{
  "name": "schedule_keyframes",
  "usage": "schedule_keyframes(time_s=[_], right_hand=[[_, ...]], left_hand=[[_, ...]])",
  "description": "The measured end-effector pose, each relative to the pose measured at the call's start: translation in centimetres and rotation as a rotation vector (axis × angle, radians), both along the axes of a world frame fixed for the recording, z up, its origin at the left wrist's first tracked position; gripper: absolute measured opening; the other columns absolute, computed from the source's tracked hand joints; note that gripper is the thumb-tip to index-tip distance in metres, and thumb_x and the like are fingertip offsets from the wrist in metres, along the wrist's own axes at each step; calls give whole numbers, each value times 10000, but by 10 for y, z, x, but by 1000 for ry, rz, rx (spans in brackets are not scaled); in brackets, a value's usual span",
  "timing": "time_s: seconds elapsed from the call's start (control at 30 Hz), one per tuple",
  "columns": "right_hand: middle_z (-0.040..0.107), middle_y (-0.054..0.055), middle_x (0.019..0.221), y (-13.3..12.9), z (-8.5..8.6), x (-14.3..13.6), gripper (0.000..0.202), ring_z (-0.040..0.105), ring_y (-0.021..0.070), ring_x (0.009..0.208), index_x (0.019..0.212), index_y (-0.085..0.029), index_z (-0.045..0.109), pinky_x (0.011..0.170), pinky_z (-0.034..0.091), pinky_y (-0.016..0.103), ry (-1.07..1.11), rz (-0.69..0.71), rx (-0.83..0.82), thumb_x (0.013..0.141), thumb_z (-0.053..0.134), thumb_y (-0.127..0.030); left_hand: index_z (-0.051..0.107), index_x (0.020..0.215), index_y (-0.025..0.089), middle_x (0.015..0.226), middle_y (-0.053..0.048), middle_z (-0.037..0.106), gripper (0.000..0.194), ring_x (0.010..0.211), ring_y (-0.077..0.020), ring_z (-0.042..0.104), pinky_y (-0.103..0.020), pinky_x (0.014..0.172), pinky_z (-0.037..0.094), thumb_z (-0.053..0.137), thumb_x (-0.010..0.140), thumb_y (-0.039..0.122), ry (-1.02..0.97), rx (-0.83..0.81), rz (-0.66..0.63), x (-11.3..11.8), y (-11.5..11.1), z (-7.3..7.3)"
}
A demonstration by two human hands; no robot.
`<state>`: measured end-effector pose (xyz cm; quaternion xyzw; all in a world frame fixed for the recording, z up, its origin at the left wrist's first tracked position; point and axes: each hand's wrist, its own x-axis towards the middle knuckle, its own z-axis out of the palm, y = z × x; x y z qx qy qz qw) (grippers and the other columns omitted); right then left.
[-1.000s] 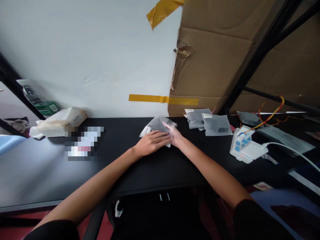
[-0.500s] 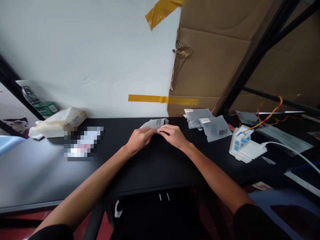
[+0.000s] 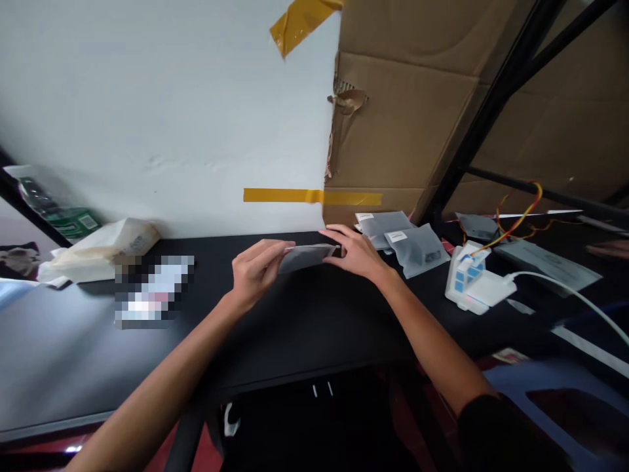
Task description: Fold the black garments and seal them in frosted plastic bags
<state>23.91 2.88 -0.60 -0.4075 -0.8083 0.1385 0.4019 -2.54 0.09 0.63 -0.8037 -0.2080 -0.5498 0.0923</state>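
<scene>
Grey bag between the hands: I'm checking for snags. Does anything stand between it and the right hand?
Nothing visible: the right hand is at the right end of the grey bag; other bags lie farther right.

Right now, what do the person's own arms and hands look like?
The left hand and right hand are ungloved, with no visible rings or wristwear. A black sleeve shows on the right arm; the left arm is bare to the frame edge.

This looks like a makeshift workshop bench: a black tabletop (image 3: 304, 328) across the middle, torn cardboard (image 3: 407, 118) joined to a white wall (image 3: 171, 98) by yellow tape (image 3: 280, 195), black metal framing (image 3: 484, 131) at upper right, and labelled plastic bags (image 3: 417, 247), a white-and-blue device (image 3: 472, 282) and coloured wires (image 3: 523, 226) at right.
</scene>
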Motion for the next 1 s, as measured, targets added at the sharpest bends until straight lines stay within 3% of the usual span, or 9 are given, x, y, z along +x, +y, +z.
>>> schedule_keyframes(time_s=[0.1, 0.17, 0.3, 0.37, 0.4, 0.5, 0.67, 0.83, 1.0], right_hand=[[752, 12, 1226, -12, 3, -16, 348, 718, 274, 1081, 1237, -353, 748, 1017, 535, 458, -51, 107, 9, 897, 720, -285], [789, 10, 1113, -10, 10, -5, 279, 734, 277, 1045, 1150, -331, 787, 1014, 541, 470, -23, 27, 46, 922, 653, -243], [701, 10, 1344, 9, 23, 76, 359, 635, 274, 1272, 1244, -308, 738, 1147, 450, 501, 124, -489, 291, 946, 554, -230], [604, 37, 1477, 21, 18, 123, 434, 562, 254, 1368, 1307, -274, 701, 1191, 404, 484, 26, -705, 256, 950, 472, -181], [593, 65, 1488, 27, 12, 142, 436, 557, 268, 1376, 1298, -243, 705, 1192, 398, 496, -44, -772, 181, 937, 471, -172], [661, 162, 1393, 38, -13, 176, 392, 609, 323, 1316, 1235, -142, 734, 1164, 421, 517, -136, -747, 45, 887, 562, -196], [584, 174, 1485, 36, -40, 183, 540, 560, 343, 1364, 1339, -140, 680, 1183, 393, 496, -242, -680, 11, 864, 681, -398], [434, 157, 1609, 7, -43, 171, 636, 653, 326, 1232, 1451, -172, 585, 1090, 486, 460, -344, -674, -82, 893, 651, -471], [371, 233, 1625, -41, -41, 150, 873, 496, 467, 1381, 1519, -124, 479, 1097, 432, 587, -546, -814, -52, 843, 664, -644]], left_hand=[[726, 1102, 210, 1056, -50, 783, 210, 934, -152, 740, -273, 822, 606, 574, 989, 120, 21, -1, -50, 3, -2, -2], [720, 1118, 213, 1134, -64, 757, 195, 1012, -169, 727, -305, 896, 603, 601, 980, 144, 19, 16, -19, 2, -4, 0], [707, 1139, 212, 1202, -90, 684, 190, 1083, -189, 688, -351, 966, 581, 605, 981, 185, -24, -19, 85, -1, -1, 1], [705, 1120, 204, 1171, -93, 666, 184, 1085, -189, 676, -349, 952, 580, 566, 1000, 186, 44, -67, 70, 0, 2, -1], [705, 1114, 198, 1166, -97, 659, 186, 1086, -190, 671, -347, 945, 579, 552, 1008, 190, 96, -89, 51, 0, 3, -3], [704, 1113, 187, 1185, -110, 641, 194, 1050, -185, 665, -347, 926, 577, 535, 1020, 209, 231, -142, 5, 3, 5, -10], [712, 1067, 184, 1206, -123, 628, 217, 1011, -185, 670, -345, 898, 581, 507, 1033, 247, 318, -224, -6, 4, 10, -20], [718, 1041, 184, 1207, -122, 621, 247, 987, -181, 681, -334, 875, 583, 490, 1040, 280, 410, -320, -23, 2, 12, -25], [724, 1045, 193, 1211, -114, 624, 263, 1002, -193, 684, -354, 918, 579, 488, 1040, 309, 435, -356, -21, 4, 11, -24]])
